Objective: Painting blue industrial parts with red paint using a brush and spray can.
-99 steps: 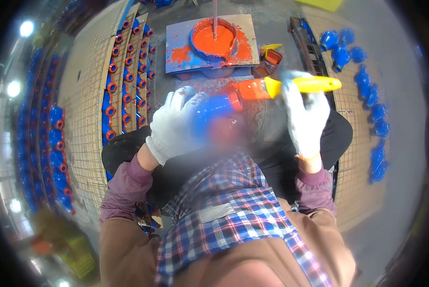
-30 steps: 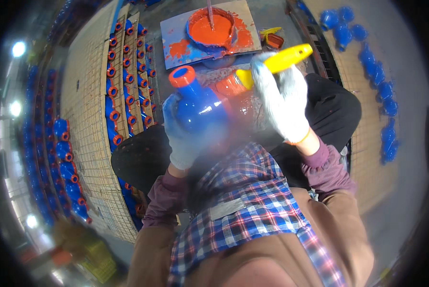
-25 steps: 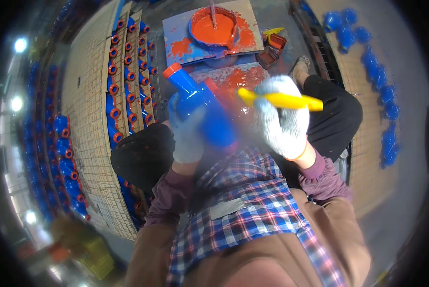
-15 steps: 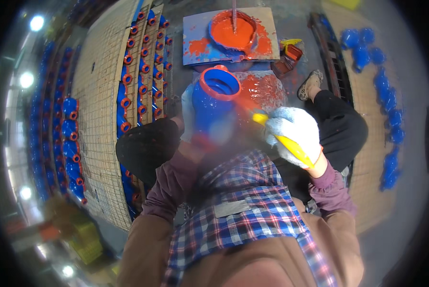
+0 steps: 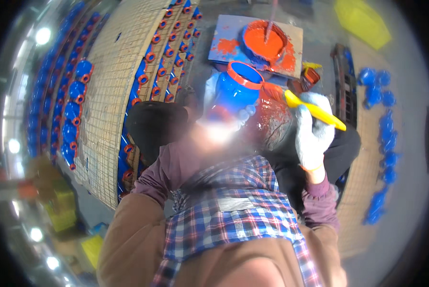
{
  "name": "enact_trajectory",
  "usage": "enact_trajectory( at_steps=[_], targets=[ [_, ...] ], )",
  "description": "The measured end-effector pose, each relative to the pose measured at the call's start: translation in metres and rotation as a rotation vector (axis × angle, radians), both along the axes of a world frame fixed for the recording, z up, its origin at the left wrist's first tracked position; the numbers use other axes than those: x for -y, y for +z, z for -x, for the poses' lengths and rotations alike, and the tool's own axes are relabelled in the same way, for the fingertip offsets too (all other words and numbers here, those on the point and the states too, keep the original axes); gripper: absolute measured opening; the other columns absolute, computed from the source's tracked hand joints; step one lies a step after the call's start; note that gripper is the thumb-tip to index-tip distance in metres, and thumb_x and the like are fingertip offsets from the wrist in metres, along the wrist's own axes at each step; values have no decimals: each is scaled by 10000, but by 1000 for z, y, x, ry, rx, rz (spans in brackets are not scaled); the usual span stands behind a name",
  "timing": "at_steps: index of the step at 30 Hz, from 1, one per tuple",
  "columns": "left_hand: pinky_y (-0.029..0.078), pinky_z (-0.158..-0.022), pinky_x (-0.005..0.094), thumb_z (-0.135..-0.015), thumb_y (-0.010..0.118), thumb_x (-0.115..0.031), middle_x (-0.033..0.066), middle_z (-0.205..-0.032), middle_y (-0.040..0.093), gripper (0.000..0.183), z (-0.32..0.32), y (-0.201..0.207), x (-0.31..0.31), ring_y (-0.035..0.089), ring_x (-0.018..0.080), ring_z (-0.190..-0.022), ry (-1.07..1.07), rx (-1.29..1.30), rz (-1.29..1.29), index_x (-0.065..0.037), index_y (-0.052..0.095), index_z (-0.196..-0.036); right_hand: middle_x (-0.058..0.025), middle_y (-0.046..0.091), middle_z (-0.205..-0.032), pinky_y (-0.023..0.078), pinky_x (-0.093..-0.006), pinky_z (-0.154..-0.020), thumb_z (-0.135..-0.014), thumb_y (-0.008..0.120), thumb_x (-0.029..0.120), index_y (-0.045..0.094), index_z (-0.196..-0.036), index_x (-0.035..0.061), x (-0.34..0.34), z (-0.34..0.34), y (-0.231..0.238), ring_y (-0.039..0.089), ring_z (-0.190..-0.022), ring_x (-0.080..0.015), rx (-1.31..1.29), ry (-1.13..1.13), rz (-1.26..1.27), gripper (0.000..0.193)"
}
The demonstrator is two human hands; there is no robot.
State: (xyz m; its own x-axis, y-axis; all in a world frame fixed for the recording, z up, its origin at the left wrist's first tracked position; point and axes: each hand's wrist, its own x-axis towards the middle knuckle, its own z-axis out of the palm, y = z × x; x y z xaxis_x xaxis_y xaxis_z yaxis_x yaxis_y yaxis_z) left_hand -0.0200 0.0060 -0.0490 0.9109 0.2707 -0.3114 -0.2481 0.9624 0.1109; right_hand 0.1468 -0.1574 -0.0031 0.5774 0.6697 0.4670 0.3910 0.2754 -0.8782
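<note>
My left hand (image 5: 222, 128), in a whitish glove and partly blurred, is closed round a shiny blue pipe fitting (image 5: 237, 92) above my lap. The fitting's wide open mouth faces up and away, and its rim is red-orange; a blurred red patch shows at its lower end. In my gloved right hand (image 5: 314, 136) is a paintbrush (image 5: 323, 116) with a yellow handle, gripped between thumb and fingers. Its red-coated bristles point left and lie against or close beside the right side of the rim.
Ahead, a basin (image 5: 246, 44) of red-orange paint with a stick in it stands on a paint-stained board (image 5: 224, 29). Paint-smeared sheeting (image 5: 274, 126) lies below. Racks of blue fittings with red ends (image 5: 150, 56) line the left; blue pieces (image 5: 386, 131) lie along the right.
The fitting has turned in my left hand, and its small red-ringed opening at the far side no longer shows. My right hand has tilted the brush, bringing its handle into view. The whole view has swung.
</note>
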Motion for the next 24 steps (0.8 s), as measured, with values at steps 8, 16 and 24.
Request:
enact_trajectory(
  at_steps=[8,16,24],
  targets=[
    [569,-659,362,-847,509,-658,90,-1106,619,629,3,-2,-25,619,260,-912,270,-142,-79,-163,527,-1235,-112,689,-949,536,-360,-770,-726,749,7,679,-932,61,8,12,48,668,-856,-278,744,38,-14,223],
    [521,-883,399,-861,499,-642,48,-1096,609,567,3,-9,-40,608,226,-983,519,-233,-325,-160,542,-1156,-113,694,-911,524,-353,-737,-734,767,14,683,-999,37,-27,54,56,662,-837,-294,631,-61,-161,279],
    [530,-809,378,-888,490,-605,38,-996,586,472,13,20,-47,595,202,-886,605,-314,-223,-171,531,-1070,-117,663,-867,516,-377,-649,-712,756,61,671,-979,55,-33,69,59,642,-762,-317,754,133,-43,281]
  ],
)
